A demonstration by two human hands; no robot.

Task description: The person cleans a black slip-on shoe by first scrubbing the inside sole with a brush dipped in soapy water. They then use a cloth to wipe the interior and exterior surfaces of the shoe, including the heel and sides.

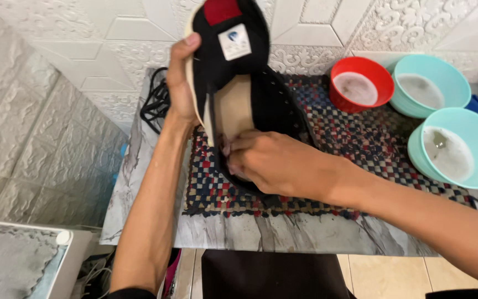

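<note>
Closest to the viewer, two bare forearms reach over the near edge of a marble-patterned surface [261, 232]. The right hand [275, 163] is curled, its fingertips pushed into the opening of a black shoe [239, 83] and pinching the pale lining inside. The left hand [181, 83] grips the shoe's pale sole edge, thumb pressed at the top, holding the shoe tilted up with its tongue and white label facing the viewer. The shoe is above a woven checked mat [338, 144] of red, blue and white lying in the middle of the surface. Towards the right edge stand two teal bowls [460, 147] holding cloudy water. Beyond them, near the far edge, sits a red bowl [360, 83]. Black cords [153, 102] lie at the far left corner.
</note>
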